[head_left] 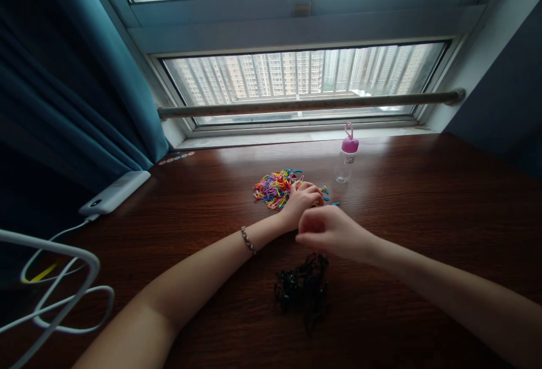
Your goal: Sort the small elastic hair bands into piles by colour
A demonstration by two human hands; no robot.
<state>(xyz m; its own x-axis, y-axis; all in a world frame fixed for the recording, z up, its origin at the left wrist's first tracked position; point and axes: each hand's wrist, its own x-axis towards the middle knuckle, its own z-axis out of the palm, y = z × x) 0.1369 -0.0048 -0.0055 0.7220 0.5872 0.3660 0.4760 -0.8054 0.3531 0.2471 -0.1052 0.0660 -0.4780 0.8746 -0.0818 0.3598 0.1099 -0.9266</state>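
Note:
A heap of small multicoloured bands point(274, 189) lies on the dark wooden table point(203, 188). My left hand point(301, 202) rests over the heap's right side, its fingers curled at the bands; what they hold, if anything, is too small to make out. Closer to me, my right hand point(328, 230) is raised with its fingers bent together above a pile of black bands point(302, 290). Whether something is pinched in it cannot be seen. A few loose coloured bands show just beyond my left hand.
A clear bottle with a pink lid point(349, 146) stands at the back right. On the left are a white power bank point(114, 192) and looped white cables point(91, 278). A blue curtain point(84, 75) hangs at the left, and a window with a rail point(296, 107) is behind the table.

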